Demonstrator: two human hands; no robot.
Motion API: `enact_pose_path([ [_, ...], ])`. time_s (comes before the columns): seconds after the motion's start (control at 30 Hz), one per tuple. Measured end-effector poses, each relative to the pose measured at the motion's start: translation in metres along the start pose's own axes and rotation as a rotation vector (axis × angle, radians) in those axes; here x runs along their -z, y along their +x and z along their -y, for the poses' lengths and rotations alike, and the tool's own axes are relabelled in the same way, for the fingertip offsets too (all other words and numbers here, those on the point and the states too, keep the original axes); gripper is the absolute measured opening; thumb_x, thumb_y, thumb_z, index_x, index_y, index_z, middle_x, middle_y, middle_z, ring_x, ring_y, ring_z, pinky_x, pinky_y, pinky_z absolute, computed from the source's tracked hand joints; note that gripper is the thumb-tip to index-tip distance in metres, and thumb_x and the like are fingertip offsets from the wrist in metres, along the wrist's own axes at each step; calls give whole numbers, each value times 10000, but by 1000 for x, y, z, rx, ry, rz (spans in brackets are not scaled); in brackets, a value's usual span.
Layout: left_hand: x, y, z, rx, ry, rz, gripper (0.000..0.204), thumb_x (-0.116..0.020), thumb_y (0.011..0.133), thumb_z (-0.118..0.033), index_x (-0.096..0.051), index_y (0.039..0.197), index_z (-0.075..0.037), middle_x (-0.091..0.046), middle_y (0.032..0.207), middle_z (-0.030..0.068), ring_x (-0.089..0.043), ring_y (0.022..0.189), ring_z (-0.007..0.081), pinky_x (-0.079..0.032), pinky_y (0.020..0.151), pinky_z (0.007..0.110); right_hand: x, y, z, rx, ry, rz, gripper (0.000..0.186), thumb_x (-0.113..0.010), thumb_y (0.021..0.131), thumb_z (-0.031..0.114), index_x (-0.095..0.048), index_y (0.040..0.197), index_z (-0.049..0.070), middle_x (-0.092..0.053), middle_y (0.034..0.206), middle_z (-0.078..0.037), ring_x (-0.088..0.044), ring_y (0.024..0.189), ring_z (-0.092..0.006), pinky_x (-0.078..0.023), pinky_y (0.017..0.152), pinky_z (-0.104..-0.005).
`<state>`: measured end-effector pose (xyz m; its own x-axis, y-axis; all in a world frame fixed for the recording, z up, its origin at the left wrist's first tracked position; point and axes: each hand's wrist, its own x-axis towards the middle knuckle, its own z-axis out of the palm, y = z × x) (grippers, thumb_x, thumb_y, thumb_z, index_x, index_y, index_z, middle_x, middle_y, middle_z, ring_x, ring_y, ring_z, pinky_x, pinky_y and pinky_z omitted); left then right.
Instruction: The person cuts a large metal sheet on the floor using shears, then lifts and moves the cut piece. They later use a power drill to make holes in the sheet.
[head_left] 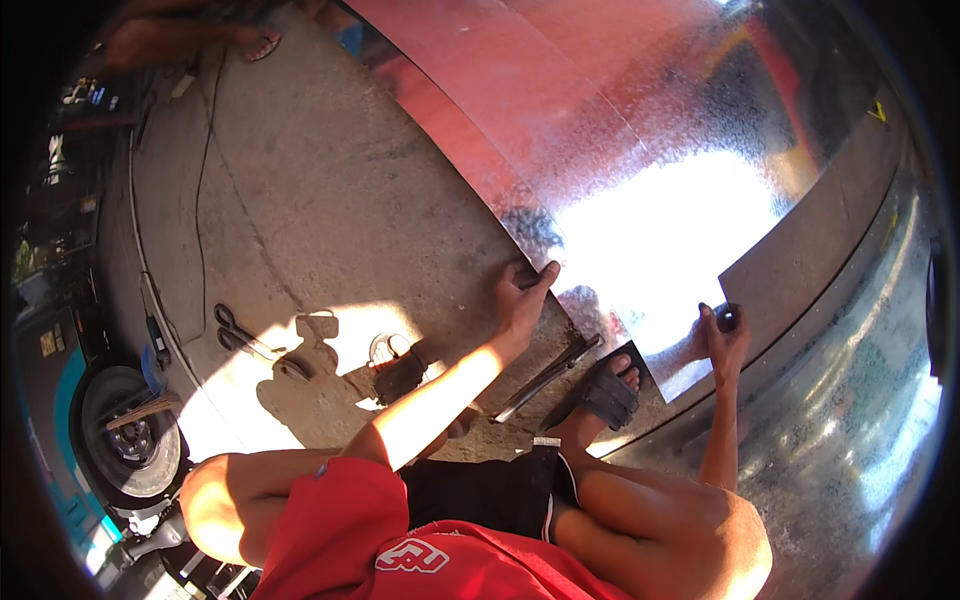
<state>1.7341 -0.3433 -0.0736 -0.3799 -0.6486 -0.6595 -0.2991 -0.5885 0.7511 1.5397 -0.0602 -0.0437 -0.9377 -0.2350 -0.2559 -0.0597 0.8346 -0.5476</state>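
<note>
A large shiny sheet of metal (560,110) stretches away from me, mirror-like, with red reflections and a blinding glare. My left hand (525,305) is closed on its left edge, thumb on top and fingers underneath. My right hand (728,345) grips the right side of the narrow near strip of the sheet, its thumb raised along the edge. A dark, rounded shape shows at those fingers; I cannot make out what it is. Between my sandalled feet lies a long, dark metal tool (545,380), its kind unclear.
Black-handled shears (240,330) lie on the concrete floor (330,180) at left. Beyond them runs a cable (203,200). A wheel (130,430) of a teal vehicle stands at far left. Another shiny metal sheet (820,460) curves along my right. Another person's foot (262,45) shows at upper left.
</note>
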Motion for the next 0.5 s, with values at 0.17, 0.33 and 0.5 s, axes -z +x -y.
enact_pose_path([
  [0.17, 1, 4, 7, -36, 151, -59, 605, -826, 763, -354, -574, 1113, 71, -679, 969, 124, -617, 909, 184, -495, 798, 330, -2, -2, 1, 58, 38, -22, 403, -802, 787, 304, -597, 891, -28, -568, 719, -63, -506, 661, -167, -449, 640, -331],
  [0.33, 2, 15, 23, -94, 294, -140, 547, -809, 779, -406, -617, 1056, 25, -658, 968, 84, -594, 883, 162, -485, 786, 319, -3, -1, -8, 84, 29, -4, 363, -799, 791, 252, -586, 881, -27, -569, 757, -72, -499, 695, -170, -442, 669, -336],
  [0.5, -3, 19, 17, -177, 260, -255, 597, -807, 777, -417, -587, 1119, 20, -648, 1047, 109, -604, 958, 204, -482, 849, 346, -6, 0, -17, 156, 48, -28, 334, -799, 792, 234, -559, 833, 4, -525, 729, -55, -468, 687, -155, -427, 651, -328],
])
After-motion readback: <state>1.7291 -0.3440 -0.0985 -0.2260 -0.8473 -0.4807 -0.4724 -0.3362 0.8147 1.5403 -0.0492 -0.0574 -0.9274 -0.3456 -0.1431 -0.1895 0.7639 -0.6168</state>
